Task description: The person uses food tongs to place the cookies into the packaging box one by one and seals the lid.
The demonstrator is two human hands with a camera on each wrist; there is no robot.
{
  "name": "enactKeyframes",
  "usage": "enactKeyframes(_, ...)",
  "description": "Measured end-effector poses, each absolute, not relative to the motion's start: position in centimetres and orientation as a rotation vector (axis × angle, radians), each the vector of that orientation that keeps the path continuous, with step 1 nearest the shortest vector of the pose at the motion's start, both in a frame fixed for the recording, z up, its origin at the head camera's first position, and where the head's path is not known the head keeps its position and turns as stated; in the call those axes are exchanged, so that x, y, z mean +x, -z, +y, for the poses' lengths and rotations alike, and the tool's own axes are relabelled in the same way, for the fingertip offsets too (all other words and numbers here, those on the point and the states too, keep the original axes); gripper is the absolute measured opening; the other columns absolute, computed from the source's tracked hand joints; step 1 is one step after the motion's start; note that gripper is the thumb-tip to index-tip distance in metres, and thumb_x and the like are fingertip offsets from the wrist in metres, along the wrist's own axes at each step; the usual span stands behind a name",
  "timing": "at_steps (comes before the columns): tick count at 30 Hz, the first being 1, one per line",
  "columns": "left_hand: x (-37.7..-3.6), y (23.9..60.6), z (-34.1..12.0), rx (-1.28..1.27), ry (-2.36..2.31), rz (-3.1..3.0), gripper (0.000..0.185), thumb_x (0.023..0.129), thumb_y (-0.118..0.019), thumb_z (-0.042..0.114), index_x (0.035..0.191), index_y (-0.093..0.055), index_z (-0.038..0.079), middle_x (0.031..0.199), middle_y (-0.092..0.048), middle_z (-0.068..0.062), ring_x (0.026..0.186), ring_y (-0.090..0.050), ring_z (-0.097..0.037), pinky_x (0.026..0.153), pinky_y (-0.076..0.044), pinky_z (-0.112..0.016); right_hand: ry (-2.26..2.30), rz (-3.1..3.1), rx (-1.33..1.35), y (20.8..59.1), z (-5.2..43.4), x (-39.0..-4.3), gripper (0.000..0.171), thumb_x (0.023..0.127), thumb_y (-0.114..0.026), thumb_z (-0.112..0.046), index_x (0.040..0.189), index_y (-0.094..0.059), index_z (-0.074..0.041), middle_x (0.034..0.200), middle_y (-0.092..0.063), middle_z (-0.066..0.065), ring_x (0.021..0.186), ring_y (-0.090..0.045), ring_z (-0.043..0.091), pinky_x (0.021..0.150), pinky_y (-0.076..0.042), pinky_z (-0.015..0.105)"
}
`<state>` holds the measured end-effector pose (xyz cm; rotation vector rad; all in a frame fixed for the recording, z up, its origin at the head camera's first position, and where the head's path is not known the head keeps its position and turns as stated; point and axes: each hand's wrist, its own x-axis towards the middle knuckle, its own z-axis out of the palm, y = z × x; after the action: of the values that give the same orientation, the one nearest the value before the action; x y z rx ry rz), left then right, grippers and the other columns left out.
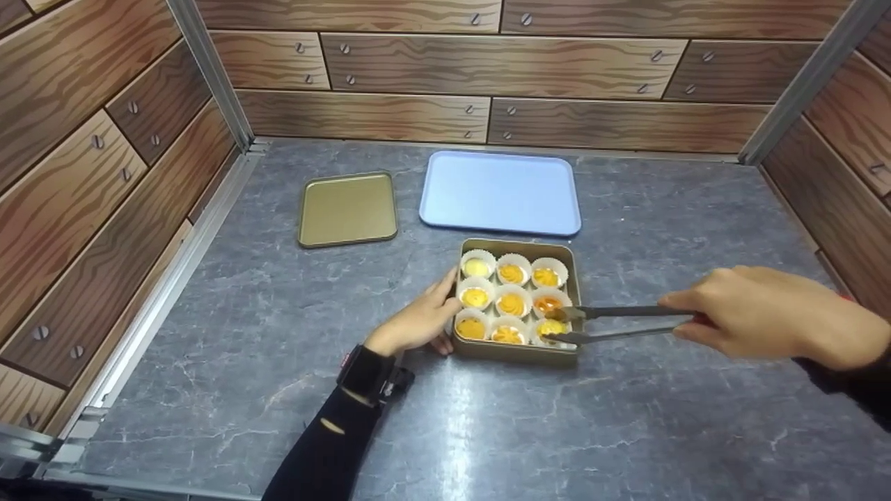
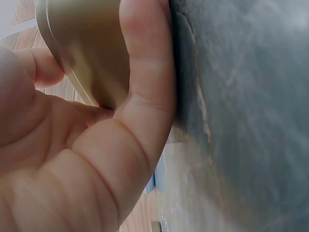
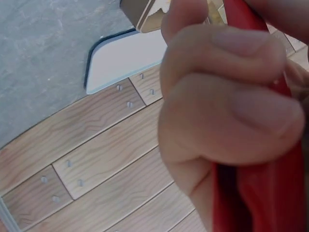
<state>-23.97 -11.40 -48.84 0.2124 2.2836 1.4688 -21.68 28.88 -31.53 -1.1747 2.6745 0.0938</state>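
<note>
A square gold tin [image 1: 518, 353] holds several small yellow-orange pastries [image 1: 511, 303] in white paper cups, set in rows. My left hand [image 1: 418, 320] rests against the tin's left side, and the left wrist view shows fingers lying along its wall. My right hand [image 1: 752, 313] grips a pair of tongs [image 1: 626, 312], whose red handle [image 3: 270, 193] shows between curled fingers in the right wrist view. The dark tong tips reach over the tin's right rim, spread about the yellow pastry [image 1: 552, 328] in the front right corner.
Behind the tin lies a light blue tray [image 1: 499, 193]. To its left is a flat gold lid [image 1: 348, 210]. Wood-patterned walls [image 1: 501, 66] enclose the grey marbled table [image 1: 243, 390] at the back and both sides.
</note>
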Motion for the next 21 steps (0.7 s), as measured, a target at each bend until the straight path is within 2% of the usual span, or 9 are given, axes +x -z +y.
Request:
enactKeyframes(1, -24.0, 48.8, -11.4, 0.212, -1.466, 2.286, 0.072, 0.113, -0.044, 0.039, 0.172, -0.004, 0.031, 0.179, -0.009, -0.009, 0.067, -0.069, -0.025, 0.061, -0.066, -0.037, -0.119, 2.683, -1.198, 31.4, 28.5, -21.8, 0.007, 0.097, -0.077, -0.022, 0.102, -0.073, -0.023, 0.064, -0.038, -0.019, 0.054, -0.034, -0.003, 0.051, -0.037, 0.022)
enactKeyframes(3, -24.0, 48.8, -11.5, 0.215, -1.465, 2.286, 0.072, 0.113, -0.043, 0.039, 0.172, -0.003, 0.03, 0.179, -0.008, -0.01, 0.067, -0.069, -0.024, 0.06, -0.065, -0.036, -0.175, 2.699, -1.244, 31.1, 27.9, -22.0, 0.016, 0.095, -0.079, -0.023, 0.09, -0.064, -0.027, 0.065, -0.04, -0.02, 0.056, -0.038, -0.002, 0.051, -0.038, 0.024)
enactKeyframes(8, -24.0, 48.7, -11.4, 0.22, -1.456, 2.289, 0.072, 0.113, -0.043, 0.037, 0.172, -0.003, 0.029, 0.179, -0.008, -0.011, 0.066, -0.069, -0.024, 0.06, -0.065, -0.036, -0.239, 2.701, -1.285, 30.7, 26.7, -22.2, 0.028, 0.091, -0.08, -0.023, 0.079, -0.055, -0.03, 0.065, -0.043, -0.019, 0.057, -0.042, 0.001, 0.05, -0.04, 0.027)
enactKeyframes(14, -24.1, 48.7, -11.4, 0.231, -1.45, 2.297, 0.072, 0.113, -0.043, 0.038, 0.172, -0.003, 0.028, 0.179, -0.007, -0.012, 0.067, -0.069, -0.024, 0.061, -0.065, -0.036, -0.267, 2.684, -1.259, 30.6, 25.7, -22.3, 0.027, 0.089, -0.082, -0.024, 0.079, -0.057, -0.028, 0.065, -0.048, -0.017, 0.057, -0.048, 0.004, 0.049, -0.046, 0.033)
enactKeyframes(15, -24.5, 49.7, -11.5, 0.251, -1.454, 2.306, 0.074, 0.113, -0.044, 0.041, 0.172, -0.003, 0.028, 0.179, -0.008, -0.012, 0.067, -0.068, -0.023, 0.06, -0.065, -0.035, -0.269, 2.678, -1.244, 30.6, 25.6, -22.3, 0.024, 0.089, -0.082, -0.024, 0.08, -0.059, -0.027, 0.065, -0.048, -0.017, 0.058, -0.048, 0.004, 0.049, -0.046, 0.033)
enactKeyframes(21, -24.4, 49.6, -11.6, 0.263, -1.469, 2.294, 0.076, 0.112, -0.045, 0.043, 0.173, -0.002, 0.027, 0.179, -0.008, -0.014, 0.067, -0.069, -0.024, 0.059, -0.065, -0.036, -0.273, 2.661, -1.186, 30.5, 25.2, -22.3, 0.017, 0.09, -0.082, -0.024, 0.087, -0.065, -0.025, 0.064, -0.047, -0.016, 0.058, -0.046, 0.004, 0.051, -0.046, 0.032)
